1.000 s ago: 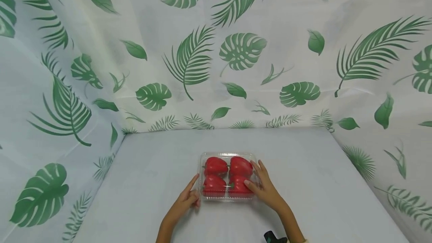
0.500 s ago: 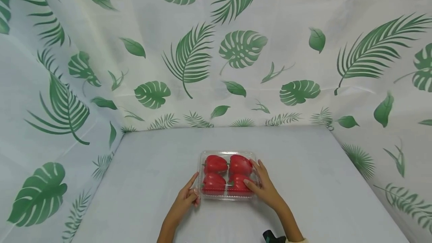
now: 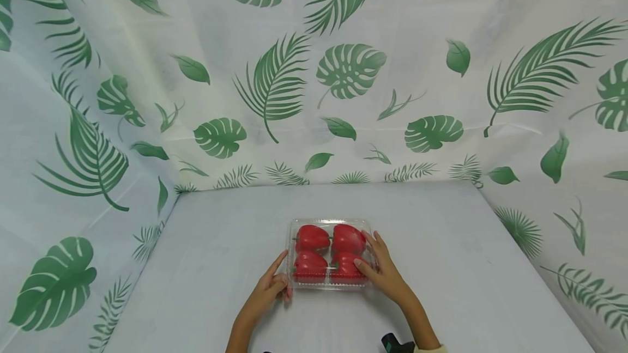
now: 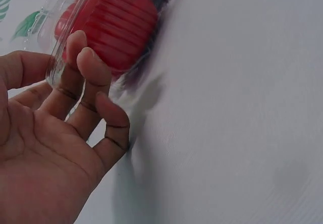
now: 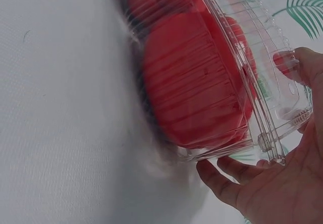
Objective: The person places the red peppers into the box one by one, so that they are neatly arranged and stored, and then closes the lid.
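A clear plastic clamshell container point(image 3: 327, 287) with several red bell peppers point(image 3: 312, 237) in it sits on the white table. At its near left corner my left hand point(image 3: 267, 290) pinches the rim; in the left wrist view the thumb meets the plastic edge and the other fingers curl beside the wall. My right hand point(image 3: 385, 274) grips the right side. Its thumb point(image 5: 292, 65) lies over the lid, while other fingers point(image 5: 222, 183) reach round the end wall in the right wrist view. Green stems show on some of the peppers.
White cloth walls with a green leaf print point(image 3: 350, 70) stand behind and on both sides of the table point(image 3: 221, 222). A black device point(image 3: 396, 344) shows by the right forearm at the bottom edge. A pale yellow cuff is beside it.
The whole head view has shifted slightly. Both hands stay at the container's sides, and the container and peppers show no clear movement.
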